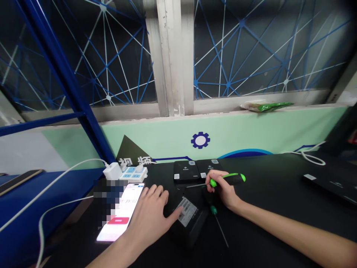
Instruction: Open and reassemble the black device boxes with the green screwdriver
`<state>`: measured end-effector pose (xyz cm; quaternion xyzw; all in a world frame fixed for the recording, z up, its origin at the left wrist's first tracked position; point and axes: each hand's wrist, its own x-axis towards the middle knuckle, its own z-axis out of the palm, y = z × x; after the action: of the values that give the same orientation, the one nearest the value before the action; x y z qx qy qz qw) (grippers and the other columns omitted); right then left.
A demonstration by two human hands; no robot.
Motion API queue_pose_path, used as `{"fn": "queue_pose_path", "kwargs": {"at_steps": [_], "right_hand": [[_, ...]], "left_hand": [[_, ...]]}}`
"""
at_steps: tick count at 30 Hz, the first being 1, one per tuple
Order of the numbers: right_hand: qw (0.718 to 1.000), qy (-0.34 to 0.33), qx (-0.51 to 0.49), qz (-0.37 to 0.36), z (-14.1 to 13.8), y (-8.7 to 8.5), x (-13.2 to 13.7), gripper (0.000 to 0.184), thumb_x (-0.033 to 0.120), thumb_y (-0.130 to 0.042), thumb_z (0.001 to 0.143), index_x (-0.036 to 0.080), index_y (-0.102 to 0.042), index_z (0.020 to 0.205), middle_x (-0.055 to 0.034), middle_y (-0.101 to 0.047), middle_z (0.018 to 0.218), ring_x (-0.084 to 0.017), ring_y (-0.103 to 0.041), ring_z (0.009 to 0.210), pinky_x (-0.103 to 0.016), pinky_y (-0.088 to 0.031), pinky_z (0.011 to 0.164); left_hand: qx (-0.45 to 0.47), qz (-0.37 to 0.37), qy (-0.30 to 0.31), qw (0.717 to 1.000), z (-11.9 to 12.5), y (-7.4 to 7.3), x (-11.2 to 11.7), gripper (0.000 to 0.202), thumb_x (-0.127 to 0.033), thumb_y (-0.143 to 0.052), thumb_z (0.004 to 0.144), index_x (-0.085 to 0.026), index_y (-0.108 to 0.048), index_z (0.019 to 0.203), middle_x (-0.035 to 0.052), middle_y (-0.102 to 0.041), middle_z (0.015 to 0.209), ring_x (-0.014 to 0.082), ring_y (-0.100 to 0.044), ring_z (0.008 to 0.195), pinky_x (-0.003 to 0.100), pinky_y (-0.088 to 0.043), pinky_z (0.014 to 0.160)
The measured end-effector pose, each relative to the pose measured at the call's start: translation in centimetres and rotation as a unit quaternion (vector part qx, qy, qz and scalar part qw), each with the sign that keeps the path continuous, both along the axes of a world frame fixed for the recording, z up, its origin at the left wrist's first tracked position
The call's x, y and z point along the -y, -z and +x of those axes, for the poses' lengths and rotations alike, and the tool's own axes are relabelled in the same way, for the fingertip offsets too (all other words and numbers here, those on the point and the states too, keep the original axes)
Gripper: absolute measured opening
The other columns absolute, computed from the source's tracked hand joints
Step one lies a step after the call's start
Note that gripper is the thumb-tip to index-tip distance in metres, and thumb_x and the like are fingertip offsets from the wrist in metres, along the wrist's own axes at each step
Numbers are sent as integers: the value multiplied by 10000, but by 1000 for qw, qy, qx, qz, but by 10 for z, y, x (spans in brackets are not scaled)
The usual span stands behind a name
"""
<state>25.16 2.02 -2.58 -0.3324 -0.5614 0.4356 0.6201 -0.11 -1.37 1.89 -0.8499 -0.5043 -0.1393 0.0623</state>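
My right hand point(223, 188) grips a bright green and black screwdriver point(232, 179). Its thin shaft points left, above the table, close to a black box-shaped device point(195, 223) with a white label point(187, 211). On that device's left edge rests the thumb of my left hand point(153, 210); the other fingers stretch forward over the table, holding nothing. Beside this hand lies a phone point(125, 212) with a lit timer screen. A second screwdriver point(214, 211), with a dark green and black handle, lies on the table under my right hand, its shaft towards me.
Two flat black boxes point(185, 170) stand at the wall, the right one partly behind my right hand. A white power strip point(135, 174) with a charger point(112, 171) and cables is at the left. Another black device point(330, 188) lies far right, near a white cable point(314, 160).
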Motion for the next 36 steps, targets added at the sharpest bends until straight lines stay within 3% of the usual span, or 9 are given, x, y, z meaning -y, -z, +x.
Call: {"fn": "queue_pose_path", "kwargs": {"at_steps": [5, 10, 12, 14, 16, 19, 27, 36], "right_hand": [[1000, 4, 2, 1, -1, -2, 1, 371, 388, -551, 886, 167, -643, 604, -8, -553, 481, -137, -466, 447, -269, -353, 472], [1000, 4, -4, -2, -1, -4, 2, 359, 372, -546, 884, 165, -646, 608, -6, -551, 479, -133, -466, 447, -263, -344, 470], [1000, 6, -2, -4, -1, -4, 2, 361, 376, -545, 883, 166, -646, 607, -7, -552, 479, -134, -463, 446, -264, -343, 470], [1000, 7, 0, -4, -1, -5, 2, 364, 385, -548, 878, 168, -644, 602, -8, -554, 477, -136, -460, 443, -267, -346, 469], [1000, 8, -2, -3, -1, -4, 1, 365, 389, -551, 874, 170, -642, 596, -6, -547, 469, -139, -463, 443, -269, -350, 469], [1000, 7, -11, -3, -1, -3, 1, 356, 369, -551, 865, 173, -640, 582, -5, -540, 454, -139, -463, 438, -270, -352, 469], [999, 15, -37, -4, 3, -2, -5, 319, 286, -514, 803, 190, -593, 509, 5, -487, 411, -124, -402, 395, -257, -302, 422], [999, 22, 19, -13, 3, -26, -6, 311, 256, -459, 743, 205, -554, 450, 24, -408, 339, -113, -344, 327, -260, -246, 391]], "left_hand": [[-4, -74, -6, 997, 0, 2, -1, 520, -544, -425, 960, -219, -419, 553, 4, -519, 571, 193, -528, 564, 300, -322, 536], [30, -111, 30, 993, -1, 4, -2, 557, -509, -398, 980, -204, -339, 517, -28, -442, 494, 139, -461, 466, 280, -252, 495], [32, -100, 22, 994, -2, 3, -2, 444, -515, -441, 952, -219, -454, 622, -36, -477, 532, 154, -492, 504, 274, -277, 499], [31, -95, 11, 995, -3, 2, -4, 310, -532, -482, 918, -235, -561, 872, -43, -520, 583, 179, -532, 556, 274, -311, 511], [28, -97, 11, 995, -6, 3, -5, 390, -554, -479, 912, -240, -552, 1132, -37, -554, 630, 202, -571, 609, 282, -351, 535], [19, -97, 17, 995, -9, 7, -7, 506, -591, -434, 931, -257, -510, 1303, -5, -591, 693, 231, -615, 680, 301, -403, 572], [12, -91, -10, 996, -5, 12, -5, 494, -591, -380, 962, -251, -539, 1283, 7, -588, 664, 253, -624, 650, 325, -439, 586], [15, -111, -9, 994, -2, 6, -2, 454, -524, -300, 1007, -212, -515, 1258, 7, -605, 658, 267, -629, 616, 335, -427, 579]]}}
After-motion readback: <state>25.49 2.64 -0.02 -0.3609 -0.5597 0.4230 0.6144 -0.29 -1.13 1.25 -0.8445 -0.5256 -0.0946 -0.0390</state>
